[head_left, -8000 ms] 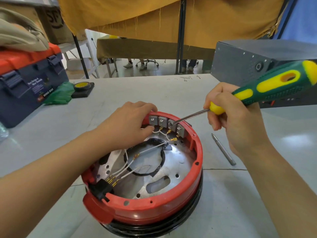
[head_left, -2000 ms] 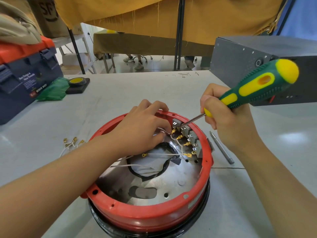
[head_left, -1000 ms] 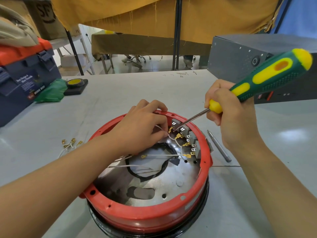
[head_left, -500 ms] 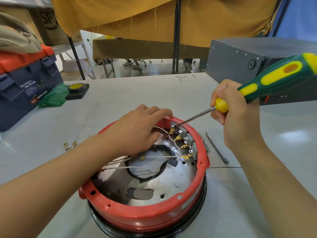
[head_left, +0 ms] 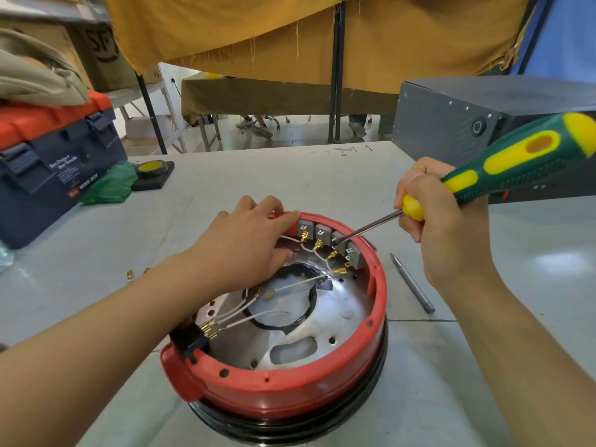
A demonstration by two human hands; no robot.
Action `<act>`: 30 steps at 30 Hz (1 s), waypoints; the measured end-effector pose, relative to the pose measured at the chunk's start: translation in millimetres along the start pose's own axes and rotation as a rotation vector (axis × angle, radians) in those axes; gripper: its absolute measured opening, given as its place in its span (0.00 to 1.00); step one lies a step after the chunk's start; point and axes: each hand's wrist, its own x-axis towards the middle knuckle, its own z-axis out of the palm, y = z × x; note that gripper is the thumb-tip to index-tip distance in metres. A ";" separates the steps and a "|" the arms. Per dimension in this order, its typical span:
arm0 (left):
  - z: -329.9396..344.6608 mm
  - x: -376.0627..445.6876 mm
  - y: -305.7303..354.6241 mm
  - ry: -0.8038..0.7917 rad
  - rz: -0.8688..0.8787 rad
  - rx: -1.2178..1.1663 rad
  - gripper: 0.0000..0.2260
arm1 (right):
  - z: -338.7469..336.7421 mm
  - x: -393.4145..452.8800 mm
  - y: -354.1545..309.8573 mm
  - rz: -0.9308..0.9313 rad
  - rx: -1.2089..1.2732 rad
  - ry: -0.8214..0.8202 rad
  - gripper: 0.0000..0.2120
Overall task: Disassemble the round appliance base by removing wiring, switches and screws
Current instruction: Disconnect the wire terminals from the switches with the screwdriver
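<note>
The round appliance base (head_left: 283,337), a red plastic ring over a black rim with a shiny metal floor, is sitting open side up on a grey table (head_left: 483,366), near the person and in the middle of the view. The left hand (head_left: 245,250) is resting flat over the rim at about eleven o'clock, fingers fairly straight, steadying the base. The right hand (head_left: 442,227) is clenching a green and yellow screwdriver (head_left: 503,171), its tip poking into a row of grey switches (head_left: 325,240) at about one o'clock on the inner wall. Thin white wires (head_left: 300,282) with brass clips are trailing across the floor toward a black connector (head_left: 193,337) at eight o'clock.

The base is looking rigid and moderately heavy; the rim seems the safest place to hold, while the wires and clips are looking bendable and delicate. A loose metal bit (head_left: 412,285) is lying at three o'clock. A blue and red toolbox (head_left: 54,159) at ten o'clock is showing the words "WING BOX"; a cardboard box (head_left: 100,53) behind it is showing "SF".
</note>
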 end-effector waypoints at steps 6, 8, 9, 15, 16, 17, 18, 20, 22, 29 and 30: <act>-2.6 -4.3 3.8 0.000 -0.104 0.093 0.25 | 3.2 -2.8 2.7 -0.043 -0.140 -0.107 0.12; -5.8 -4.1 4.0 -0.003 -0.123 0.123 0.24 | 3.9 -3.3 3.8 -0.054 -0.174 -0.136 0.12; -6.6 -3.9 4.3 0.002 -0.125 0.143 0.23 | 4.0 -3.8 4.2 -0.055 -0.190 -0.148 0.12; -6.1 -0.2 1.6 0.103 0.043 -0.133 0.18 | 5.7 -6.3 5.4 -0.078 -0.243 -0.184 0.10; -6.7 -0.5 1.8 0.092 0.090 -0.244 0.15 | 5.6 -6.3 5.5 -0.080 -0.246 -0.184 0.10; -6.8 -1.4 2.2 0.067 0.126 -0.335 0.12 | 5.5 -6.2 5.6 -0.083 -0.251 -0.185 0.11; -5.9 -2.3 2.4 0.043 0.149 -0.387 0.09 | 5.6 -6.4 5.7 -0.087 -0.257 -0.185 0.11; -1.4 -3.6 1.9 0.038 0.160 -0.405 0.06 | 6.4 -7.0 5.9 -0.095 -0.259 -0.185 0.11; 1.4 -3.7 1.5 0.059 0.151 -0.409 0.06 | 7.1 -7.4 6.1 -0.095 -0.246 -0.180 0.11; 1.2 -4.9 4.8 0.053 0.157 -0.336 0.10 | 10.7 -10.2 7.4 -0.089 -0.245 -0.163 0.12; 0.9 -5.1 5.3 0.052 0.157 -0.331 0.11 | 11.5 -10.9 7.4 -0.106 -0.274 -0.167 0.12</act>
